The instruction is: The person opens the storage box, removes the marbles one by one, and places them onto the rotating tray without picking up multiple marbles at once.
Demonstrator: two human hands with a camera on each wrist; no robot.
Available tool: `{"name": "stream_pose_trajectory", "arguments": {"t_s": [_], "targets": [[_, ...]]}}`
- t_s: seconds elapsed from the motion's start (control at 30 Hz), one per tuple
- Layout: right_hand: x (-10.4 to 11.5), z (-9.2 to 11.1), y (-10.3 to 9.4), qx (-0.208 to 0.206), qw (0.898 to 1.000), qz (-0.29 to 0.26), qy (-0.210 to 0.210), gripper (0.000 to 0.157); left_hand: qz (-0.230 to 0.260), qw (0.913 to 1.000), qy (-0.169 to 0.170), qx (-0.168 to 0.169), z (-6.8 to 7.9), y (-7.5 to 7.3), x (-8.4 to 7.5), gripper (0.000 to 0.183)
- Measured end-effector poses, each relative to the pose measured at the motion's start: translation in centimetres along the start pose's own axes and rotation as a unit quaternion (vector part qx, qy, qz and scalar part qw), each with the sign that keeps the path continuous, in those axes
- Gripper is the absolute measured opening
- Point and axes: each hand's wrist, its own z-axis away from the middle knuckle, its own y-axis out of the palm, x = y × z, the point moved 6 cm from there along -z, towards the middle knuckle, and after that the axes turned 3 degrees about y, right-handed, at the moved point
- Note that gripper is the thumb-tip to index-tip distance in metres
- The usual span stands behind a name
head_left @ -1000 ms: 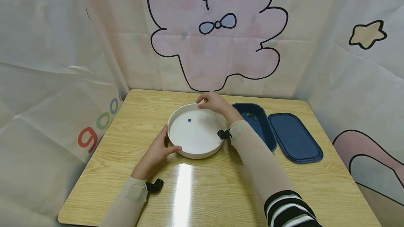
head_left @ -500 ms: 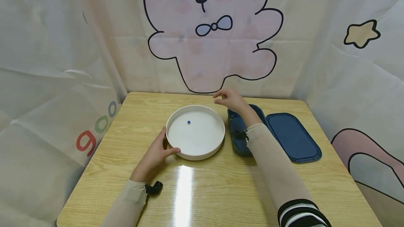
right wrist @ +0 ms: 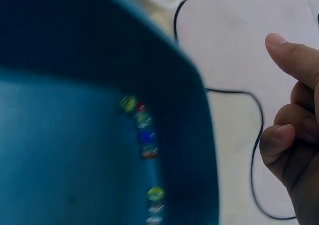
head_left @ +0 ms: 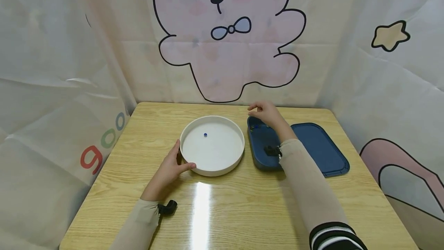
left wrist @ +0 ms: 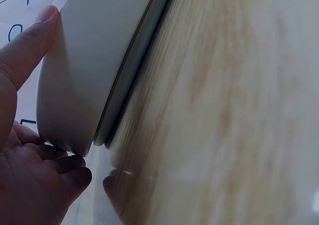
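A round white tray point(head_left: 222, 149) with a low wall lies on the table, one small blue marble point(head_left: 205, 135) on its floor. My left hand point(head_left: 170, 169) grips the tray's near left side, thumb at the rim and fingers against the outer wall. To the tray's right is a deep blue box point(head_left: 261, 153). Several coloured glass marbles point(right wrist: 144, 135) lie along one wall inside it. My right hand point(head_left: 268, 115) hovers over the box's back edge, thumb apart from loosely curled fingers; nothing shows in it.
The flat blue lid point(head_left: 319, 147) lies right of the box, partly behind my right forearm. A printed cloth point(head_left: 225, 68) hangs behind the table point(head_left: 222, 211), with more cloth at both sides.
My right hand has moved right, from above the tray's far rim to above the box. My left hand keeps its hold on the tray.
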Motion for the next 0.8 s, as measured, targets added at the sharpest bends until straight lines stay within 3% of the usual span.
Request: {"name": "stream_pose_trajectory", "arguments": {"t_s": [0.33,0.53,0.8], "targets": [[-4.1,0.1,0.9,0.022,0.998,0.021,0.056,0.022,0.003,1.0000,0.005,-0.001,-0.2,0.1,0.0,0.127],[-5.2,-0.1,1.8,0.040,0.997,0.032,0.058,0.021,0.008,0.9999,0.012,-0.003,-0.3,0.1,0.0,0.126],[-7.2,-0.1,3.9,0.095,0.991,0.071,0.064,0.021,0.004,0.9999,0.015,0.002,-0.2,0.1,0.0,0.127]]}}
